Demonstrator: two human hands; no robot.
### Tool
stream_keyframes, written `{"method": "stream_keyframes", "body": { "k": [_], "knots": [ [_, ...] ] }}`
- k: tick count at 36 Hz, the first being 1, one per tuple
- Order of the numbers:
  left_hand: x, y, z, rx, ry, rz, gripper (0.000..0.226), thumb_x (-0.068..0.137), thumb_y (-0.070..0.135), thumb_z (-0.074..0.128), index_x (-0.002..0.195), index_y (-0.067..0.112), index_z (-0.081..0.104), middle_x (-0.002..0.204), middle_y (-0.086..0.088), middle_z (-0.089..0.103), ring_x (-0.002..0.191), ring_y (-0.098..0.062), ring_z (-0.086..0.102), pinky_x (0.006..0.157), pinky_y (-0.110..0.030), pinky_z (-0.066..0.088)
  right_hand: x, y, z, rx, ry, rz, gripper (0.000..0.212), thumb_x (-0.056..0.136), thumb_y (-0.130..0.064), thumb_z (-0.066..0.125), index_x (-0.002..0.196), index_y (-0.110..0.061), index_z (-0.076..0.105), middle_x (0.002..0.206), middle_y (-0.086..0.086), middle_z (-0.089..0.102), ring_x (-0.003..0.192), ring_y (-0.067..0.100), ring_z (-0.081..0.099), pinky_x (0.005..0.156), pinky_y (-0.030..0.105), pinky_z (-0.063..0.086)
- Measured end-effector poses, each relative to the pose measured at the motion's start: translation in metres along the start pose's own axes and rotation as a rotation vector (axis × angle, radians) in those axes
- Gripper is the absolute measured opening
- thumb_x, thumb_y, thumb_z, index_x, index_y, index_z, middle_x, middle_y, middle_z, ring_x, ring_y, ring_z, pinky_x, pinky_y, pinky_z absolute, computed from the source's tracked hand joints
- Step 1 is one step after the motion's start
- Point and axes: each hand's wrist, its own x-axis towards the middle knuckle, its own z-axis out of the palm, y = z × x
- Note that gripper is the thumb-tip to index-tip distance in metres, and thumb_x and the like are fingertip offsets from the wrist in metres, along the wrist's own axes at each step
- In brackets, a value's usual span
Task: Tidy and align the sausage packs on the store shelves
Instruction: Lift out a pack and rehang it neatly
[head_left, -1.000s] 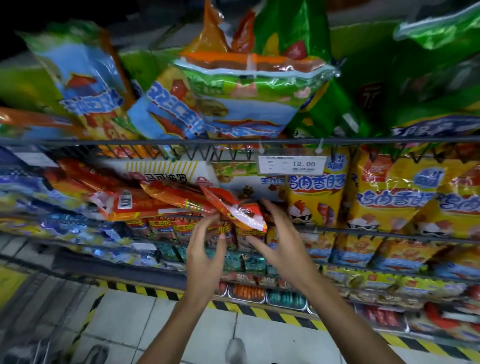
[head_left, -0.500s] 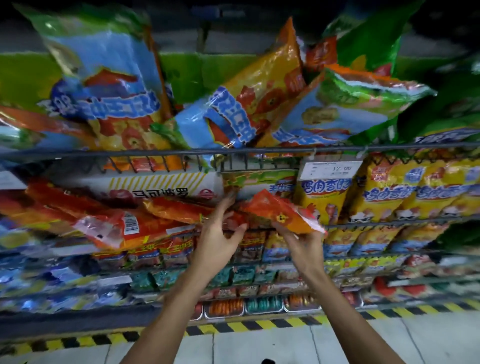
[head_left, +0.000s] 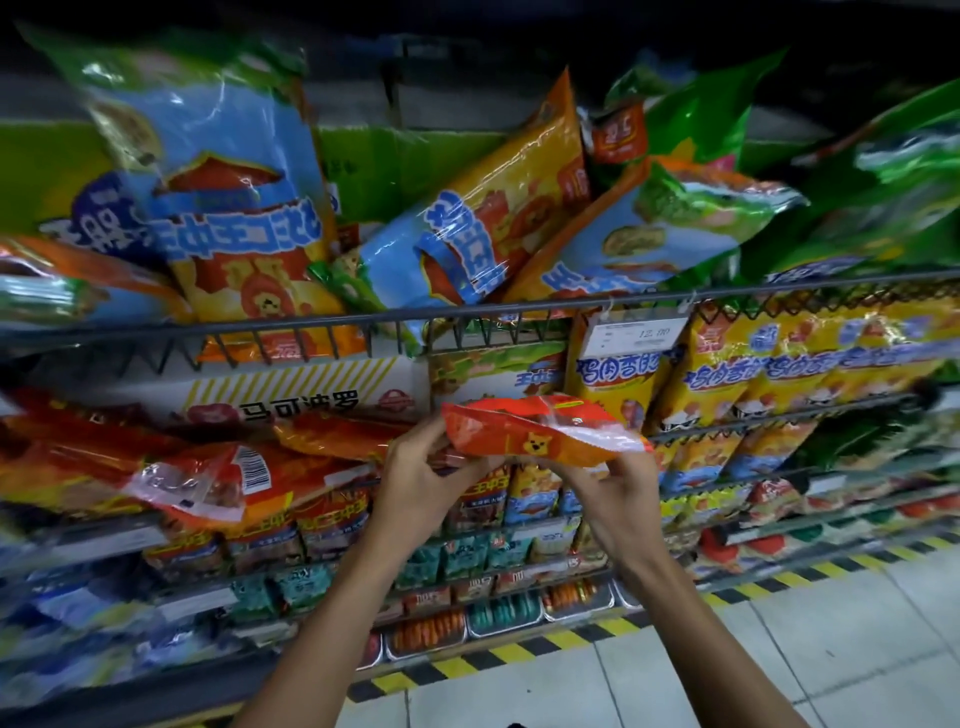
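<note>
Red sausage pack (head_left: 540, 434) lifted off pile; left hand (head_left: 426, 478) and right hand (head_left: 618, 499) fingers pinch its ends.

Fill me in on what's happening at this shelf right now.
A person is tidying sausage packs on store shelves. Both hands hold one red-orange pack in front of the middle shelf: the left hand grips its left end, the right hand supports it from below on the right. It is off the shelf. The red packs to the left lie untidily, and the big bags on the top shelf lean at angles.
</note>
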Motion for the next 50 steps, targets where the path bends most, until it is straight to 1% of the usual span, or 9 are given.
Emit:
{"method": "stream_keyframes", "body": {
  "k": [8,11,13,20,31,35,40,44,50],
  "knots": [
    [0.006,0.011,-0.001,0.106,-0.035,-0.05,0.051,0.07,0.039,0.084,0.114,0.043,0.061,0.109,0.038,0.068,0.105,0.011,0.064,0.086,-0.009,0.049,0.028,0.01,-0.015,-0.063,-0.069,0.069,0.04,0.087,-0.013,0.079,0.072,-0.043,0.056,0.074,-0.022,0.059,0.077,-0.011,0.053,0.079,0.015,0.042],
    [0.001,0.003,0.007,0.13,-0.022,-0.101,0.056,0.07,0.046,0.083,0.121,0.029,0.066,0.114,0.02,0.071,0.108,-0.001,0.066,0.087,-0.013,0.051,0.027,0.018,-0.019,-0.103,-0.192,0.135,0.041,0.089,-0.041,0.073,0.122,-0.016,0.07,0.127,0.003,0.068,0.118,0.011,0.063,0.106,0.046,0.047],
    [-0.001,0.004,0.012,0.122,0.001,-0.122,0.055,0.073,0.041,0.084,0.122,0.025,0.065,0.115,0.017,0.07,0.105,0.005,0.065,0.083,-0.008,0.049,0.028,0.026,-0.022,-0.059,-0.234,0.133,0.055,0.095,-0.022,0.069,0.142,0.001,0.053,0.143,0.013,0.058,0.116,-0.003,0.063,0.098,0.023,0.051],
    [0.004,0.016,0.025,0.107,0.067,-0.114,0.048,0.076,0.035,0.083,0.118,0.035,0.059,0.11,0.023,0.068,0.097,0.012,0.064,0.078,-0.009,0.05,0.039,0.029,-0.021,-0.134,-0.25,0.072,0.025,0.099,-0.027,0.059,0.101,-0.024,0.034,0.084,-0.019,0.028,0.078,-0.007,0.044,0.079,0.028,0.014],
    [0.008,0.0,0.045,0.168,0.087,-0.13,0.041,0.084,0.023,0.082,0.116,0.037,0.059,0.107,0.034,0.064,0.102,0.019,0.059,0.094,-0.013,0.051,0.036,0.047,-0.029,-0.177,-0.208,0.033,0.039,0.094,-0.057,0.055,0.083,-0.02,0.055,0.077,0.003,0.054,0.075,0.007,0.053,0.065,0.021,0.038],
    [0.02,-0.014,0.045,0.306,0.035,-0.131,0.043,0.087,0.029,0.081,0.125,0.025,0.062,0.119,0.018,0.066,0.11,0.006,0.06,0.098,-0.027,0.052,0.042,0.06,-0.021,-0.26,-0.228,0.088,0.039,0.099,-0.017,0.063,0.075,-0.031,0.035,0.064,-0.016,0.037,0.063,-0.016,0.051,0.06,0.009,0.037],
    [0.025,-0.022,0.043,0.475,-0.081,-0.163,0.051,0.096,0.06,0.057,0.132,0.024,0.059,0.129,0.006,0.067,0.117,-0.013,0.061,0.097,-0.033,0.05,0.043,0.083,-0.017,-0.321,-0.339,0.216,0.031,0.104,-0.03,0.052,0.078,-0.024,0.036,0.063,-0.006,0.04,0.055,0.005,0.049,0.057,0.018,0.036],
    [0.034,-0.018,0.038,0.63,-0.115,-0.116,0.064,0.096,0.066,0.037,0.141,0.025,0.056,0.136,0.006,0.064,0.129,-0.011,0.044,0.113,-0.032,0.03,0.051,0.086,-0.02,-0.324,-0.378,0.233,0.041,0.105,-0.044,0.042,0.123,-0.008,0.049,0.065,0.003,0.048,0.057,0.012,0.053,0.056,0.031,0.038],
    [0.042,-0.017,0.033,0.582,-0.135,-0.199,0.062,0.099,0.067,0.036,0.143,0.026,0.05,0.119,0.003,0.07,0.098,-0.019,0.068,0.086,-0.04,0.055,0.06,0.084,-0.014,-0.407,-0.358,0.15,0.078,0.102,-0.058,0.032,0.162,-0.012,0.012,0.058,0.005,0.048,0.046,0.021,0.046,0.045,0.038,0.032]
  ]
}}
